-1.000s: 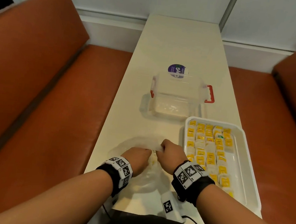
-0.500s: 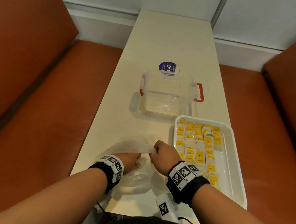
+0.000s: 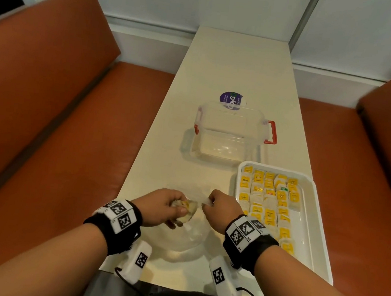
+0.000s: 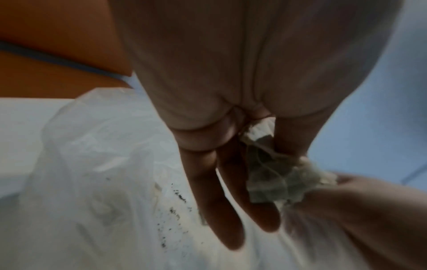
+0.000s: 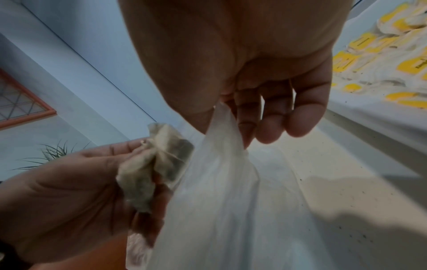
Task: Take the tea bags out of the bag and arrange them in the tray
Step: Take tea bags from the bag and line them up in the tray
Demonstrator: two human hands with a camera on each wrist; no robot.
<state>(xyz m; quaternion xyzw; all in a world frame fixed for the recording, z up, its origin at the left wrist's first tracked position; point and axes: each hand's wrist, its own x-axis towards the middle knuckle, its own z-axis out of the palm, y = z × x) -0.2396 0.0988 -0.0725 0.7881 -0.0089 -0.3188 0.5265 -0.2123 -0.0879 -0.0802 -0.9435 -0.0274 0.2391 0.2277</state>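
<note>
Long cream table [image 3: 234, 62], smooth, between two orange padded benches [image 3: 49, 108]. White rectangular plastic tray [image 3: 311, 227] at near right, rows of flat tea bags [image 3: 268, 199] with yellow tags filling most of it. Clear lidless box [image 3: 229, 137] with red handles beyond tray, over a purple round sticker [image 3: 231, 99]. Thin crinkly clear bag [image 3: 187, 241] at near edge, dark tea specks on it. Right hand [image 3: 221, 211] pinches bag's rim [image 5: 221, 117], thumb against fingers. Left hand [image 3: 161, 207] grips crumpled tea bags bunch [image 3: 187, 208] above the bag, fingers curled round it [image 5: 152, 168]. Wrist bands with markers on both arms.
</note>
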